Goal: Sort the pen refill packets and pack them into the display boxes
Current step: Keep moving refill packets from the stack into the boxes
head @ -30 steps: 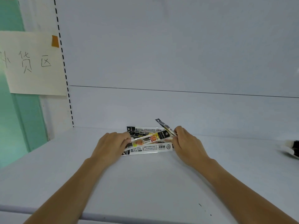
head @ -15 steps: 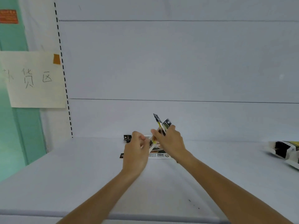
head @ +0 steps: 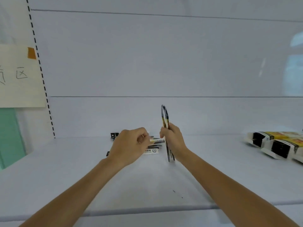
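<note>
The right hand (head: 173, 141) has stood its packets (head: 165, 117) upright, while the left hand (head: 131, 145) now pinches another packet (head: 157, 140).

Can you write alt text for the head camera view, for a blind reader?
The right hand holds pen refill packets upright over a white shelf, while the left hand pinches another packet from the loose pile. Open display boxes lie at right.

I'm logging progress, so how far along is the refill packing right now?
Nothing looks packed: the boxes lie open at the right, untouched. In hand: the right hand grips a few packets upright, the left hand pinches another packet. Left: loose packets on the shelf, then boxing.
</note>
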The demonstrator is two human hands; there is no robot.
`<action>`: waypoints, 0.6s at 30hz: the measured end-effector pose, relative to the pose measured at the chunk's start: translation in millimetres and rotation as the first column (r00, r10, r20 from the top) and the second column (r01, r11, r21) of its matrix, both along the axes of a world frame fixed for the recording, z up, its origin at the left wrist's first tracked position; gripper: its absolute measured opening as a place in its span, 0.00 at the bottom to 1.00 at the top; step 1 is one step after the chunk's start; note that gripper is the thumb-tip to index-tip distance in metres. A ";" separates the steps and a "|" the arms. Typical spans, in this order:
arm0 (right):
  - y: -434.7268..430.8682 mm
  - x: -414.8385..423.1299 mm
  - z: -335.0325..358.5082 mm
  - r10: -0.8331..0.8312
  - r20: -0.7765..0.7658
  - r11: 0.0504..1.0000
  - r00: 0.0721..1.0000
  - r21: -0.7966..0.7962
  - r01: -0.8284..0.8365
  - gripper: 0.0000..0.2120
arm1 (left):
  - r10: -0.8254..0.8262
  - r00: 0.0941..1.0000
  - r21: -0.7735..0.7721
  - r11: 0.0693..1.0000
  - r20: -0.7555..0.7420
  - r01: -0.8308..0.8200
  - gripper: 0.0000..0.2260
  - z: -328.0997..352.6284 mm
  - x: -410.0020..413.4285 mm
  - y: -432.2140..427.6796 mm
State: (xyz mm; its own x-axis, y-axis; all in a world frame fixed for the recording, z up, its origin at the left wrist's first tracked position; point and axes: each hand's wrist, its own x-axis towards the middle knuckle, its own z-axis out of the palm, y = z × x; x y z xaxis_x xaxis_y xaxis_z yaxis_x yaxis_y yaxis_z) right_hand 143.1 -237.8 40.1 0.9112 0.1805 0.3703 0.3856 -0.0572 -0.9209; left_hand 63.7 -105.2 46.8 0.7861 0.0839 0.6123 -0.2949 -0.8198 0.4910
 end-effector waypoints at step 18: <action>-93.9 -10.5 13.5 0.292 0.245 0.380 0.925 -0.917 0.123 0.20 | 0.293 0.942 0.757 0.650 -0.165 -0.069 0.12 -7.1 38.8 -99.6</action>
State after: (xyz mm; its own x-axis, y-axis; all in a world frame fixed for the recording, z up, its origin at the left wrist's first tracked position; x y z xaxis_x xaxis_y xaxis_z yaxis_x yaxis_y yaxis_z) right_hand 132.7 -331.7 53.6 0.7311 0.6596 0.1742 0.6816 -0.7175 -0.1438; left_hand 102.5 -204.8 39.8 0.9362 -0.1443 0.3206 -0.0590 -0.9635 -0.2612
